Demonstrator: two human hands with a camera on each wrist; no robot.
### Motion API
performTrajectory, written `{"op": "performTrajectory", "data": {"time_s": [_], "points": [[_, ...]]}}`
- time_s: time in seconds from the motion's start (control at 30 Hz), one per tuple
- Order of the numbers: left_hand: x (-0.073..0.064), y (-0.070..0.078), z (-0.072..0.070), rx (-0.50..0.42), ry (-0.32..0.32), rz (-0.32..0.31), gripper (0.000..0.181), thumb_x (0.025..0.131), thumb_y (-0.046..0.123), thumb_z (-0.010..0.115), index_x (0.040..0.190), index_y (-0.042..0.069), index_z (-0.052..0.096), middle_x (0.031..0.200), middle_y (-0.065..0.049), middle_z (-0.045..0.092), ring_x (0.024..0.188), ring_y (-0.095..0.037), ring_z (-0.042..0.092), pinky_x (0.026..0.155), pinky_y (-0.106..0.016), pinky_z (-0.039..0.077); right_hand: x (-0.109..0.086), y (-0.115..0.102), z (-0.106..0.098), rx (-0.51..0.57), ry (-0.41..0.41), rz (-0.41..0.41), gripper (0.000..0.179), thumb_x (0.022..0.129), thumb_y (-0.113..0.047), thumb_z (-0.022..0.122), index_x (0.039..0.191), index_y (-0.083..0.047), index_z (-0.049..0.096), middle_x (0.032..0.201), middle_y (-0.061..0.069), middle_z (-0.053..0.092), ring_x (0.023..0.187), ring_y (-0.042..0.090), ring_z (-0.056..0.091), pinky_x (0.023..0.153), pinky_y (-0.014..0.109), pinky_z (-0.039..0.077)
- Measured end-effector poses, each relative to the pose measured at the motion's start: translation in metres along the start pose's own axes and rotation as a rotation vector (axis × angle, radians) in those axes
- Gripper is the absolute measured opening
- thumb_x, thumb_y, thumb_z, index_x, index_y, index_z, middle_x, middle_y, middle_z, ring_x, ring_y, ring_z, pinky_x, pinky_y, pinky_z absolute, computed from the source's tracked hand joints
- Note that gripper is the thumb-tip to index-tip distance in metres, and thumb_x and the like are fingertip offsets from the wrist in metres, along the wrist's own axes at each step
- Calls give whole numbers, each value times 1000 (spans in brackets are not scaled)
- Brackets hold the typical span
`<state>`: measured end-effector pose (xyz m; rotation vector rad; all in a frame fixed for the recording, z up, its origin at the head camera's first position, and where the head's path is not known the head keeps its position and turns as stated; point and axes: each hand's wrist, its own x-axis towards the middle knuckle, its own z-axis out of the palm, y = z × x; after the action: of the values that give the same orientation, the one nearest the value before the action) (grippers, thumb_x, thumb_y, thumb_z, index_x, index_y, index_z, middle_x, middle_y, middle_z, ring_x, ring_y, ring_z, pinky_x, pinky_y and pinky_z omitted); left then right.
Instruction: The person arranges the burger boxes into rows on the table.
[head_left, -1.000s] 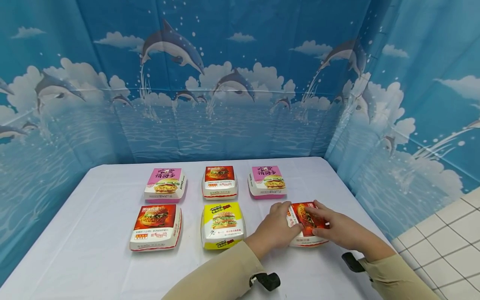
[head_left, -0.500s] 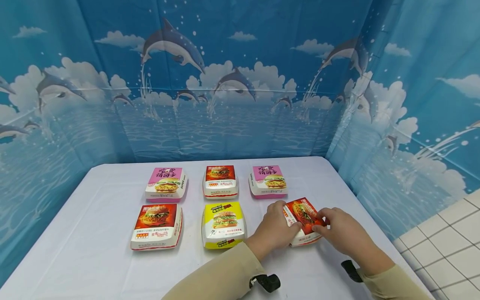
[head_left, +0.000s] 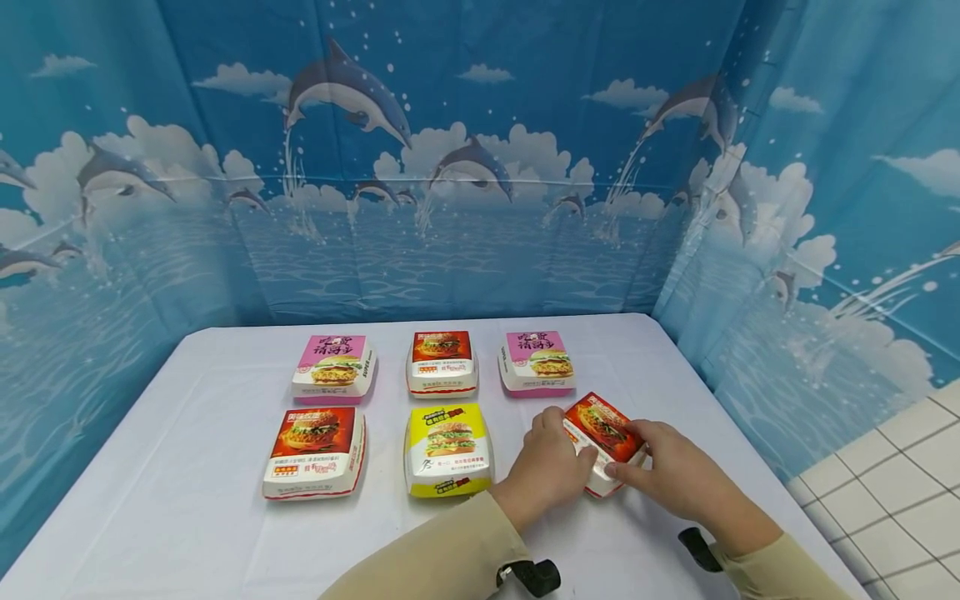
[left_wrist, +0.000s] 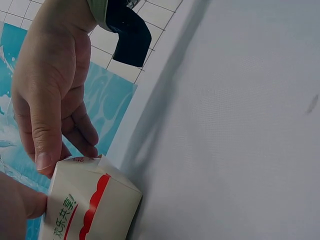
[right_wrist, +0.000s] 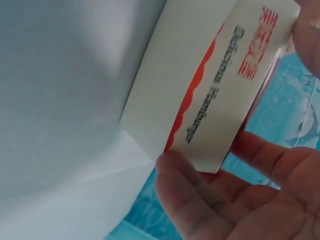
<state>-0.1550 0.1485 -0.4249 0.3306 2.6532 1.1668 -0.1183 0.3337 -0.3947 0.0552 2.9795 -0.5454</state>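
A burger box (head_left: 602, 429) with a red lid and white sides sits turned at an angle near the table's right side, between both hands. My left hand (head_left: 546, 462) grips its left side, thumb toward the front. From the right, my right hand (head_left: 678, 475) grips it with fingers at the far right corner and thumb at the near side. The right wrist view shows the box's white side (right_wrist: 200, 100) with red lettering, one fingertip at its lower corner. In the left wrist view, the right hand (left_wrist: 52, 85) reaches to the box (left_wrist: 87, 205), opposite the left hand's thumb (left_wrist: 32, 202).
A yellow burger box (head_left: 448, 450) and a red one (head_left: 315, 452) stand left in the front row. Behind are a pink box (head_left: 333, 369), another red box (head_left: 442, 364) and another pink box (head_left: 536, 363). A dolphin curtain (head_left: 465, 250) borders the white table (head_left: 202, 467).
The red burger box has turned counterclockwise on the table, its white front swinging from the left toward the lower left. The right hand has shifted from over the lid to its right corner.
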Motion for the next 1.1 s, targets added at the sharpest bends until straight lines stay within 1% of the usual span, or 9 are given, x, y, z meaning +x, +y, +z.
{"op": "performTrajectory", "data": {"time_s": [0.13, 0.23, 0.43, 0.57, 0.67, 0.73, 0.87, 0.97, 1.1], "points": [[-1, -1, 1, -6, -7, -13, 67, 97, 45, 73, 143, 9, 40, 120, -6, 53, 103, -19, 54, 92, -38, 56, 1, 0, 2, -10, -14, -7, 101, 84, -63, 81, 146, 10, 50, 142, 31, 58, 117, 38, 62, 97, 58, 59], [-2, -2, 1, 5, -10, -23, 67, 96, 45, 74, 142, 9, 41, 122, -6, 53, 103, -19, 53, 92, -38, 56, 1, 0, 1, -9, -32, -18, 100, 85, -63, 80, 150, 6, 48, 151, 34, 50, 133, 49, 55, 105, 66, 51], [-4, -3, -1, 56, -29, -5, 76, 97, 46, 73, 156, 15, 38, 147, -10, 51, 126, -28, 55, 106, -49, 55, 3, 1, -2, -5, -86, -46, 97, 89, -59, 77, 159, -2, 42, 163, 37, 33, 145, 58, 41, 107, 71, 47], [-5, -6, -3, 53, -72, 8, 77, 98, 48, 69, 164, 30, 34, 165, -12, 38, 144, -35, 48, 110, -59, 52, 5, 4, -2, 11, -129, -50, 97, 91, -58, 75, 163, -6, 37, 165, 37, 28, 137, 54, 52, 104, 68, 52], [-6, -7, -4, 26, -87, 20, 73, 100, 45, 67, 164, 34, 34, 169, -13, 32, 150, -37, 44, 112, -62, 49, 6, 6, -2, 35, -157, -54, 96, 93, -56, 74, 165, -7, 33, 166, 36, 27, 126, 44, 61, 100, 62, 55], [-6, -8, -4, 8, -85, 24, 71, 101, 42, 65, 164, 34, 34, 170, -14, 30, 151, -38, 43, 114, -62, 47, 7, 7, -3, 44, -165, -60, 95, 94, -53, 74, 165, -7, 31, 162, 35, 37, 117, 36, 63, 94, 56, 58], [-6, -9, -3, -34, -74, 21, 68, 102, 39, 64, 163, 30, 34, 170, -15, 30, 152, -37, 42, 116, -62, 45, 9, 6, -3, 52, -176, -55, 92, 95, -48, 74, 166, -8, 31, 134, 24, 63, 101, 26, 59, 78, 40, 55], [-7, -10, -1, -52, -66, 18, 69, 102, 38, 65, 163, 28, 34, 169, -15, 30, 152, -36, 42, 116, -61, 46, 10, 4, -3, 62, -187, -29, 91, 95, -46, 75, 166, -11, 31, 115, 12, 65, 95, 22, 57, 71, 34, 49], [-9, -13, -1, -73, -56, 17, 70, 102, 39, 67, 163, 27, 34, 168, -16, 30, 150, -36, 44, 115, -60, 47, 10, 1, -3, 71, -194, -19, 90, 95, -44, 76, 166, -12, 32, 115, 14, 66, 93, 22, 56, 69, 34, 49]]}}
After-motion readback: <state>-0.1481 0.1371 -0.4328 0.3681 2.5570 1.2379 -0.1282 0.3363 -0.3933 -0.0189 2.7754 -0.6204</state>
